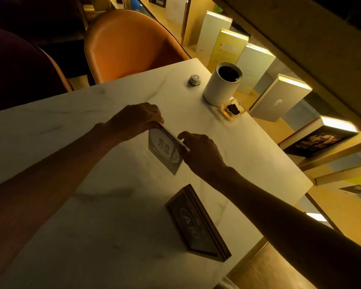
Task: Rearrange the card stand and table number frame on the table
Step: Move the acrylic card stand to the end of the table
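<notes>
A clear acrylic card stand (165, 151) with a printed card in it stands upright in the middle of the white marble table (71, 205). My left hand (136, 118) pinches the far end of its top edge. At the near end of that edge my right hand (200, 152) grips it too. A dark table number frame (198, 224) with a wooden border and a pale oval marking stands nearer to me, to the right of the card stand, untouched.
At the table's far right corner stand a white cylindrical bin (222, 84), a small white call button (194, 79) and a glass ashtray (233, 109). An orange chair (129, 44) faces the far side. Boxed items line the lit shelves (279, 97) on the right.
</notes>
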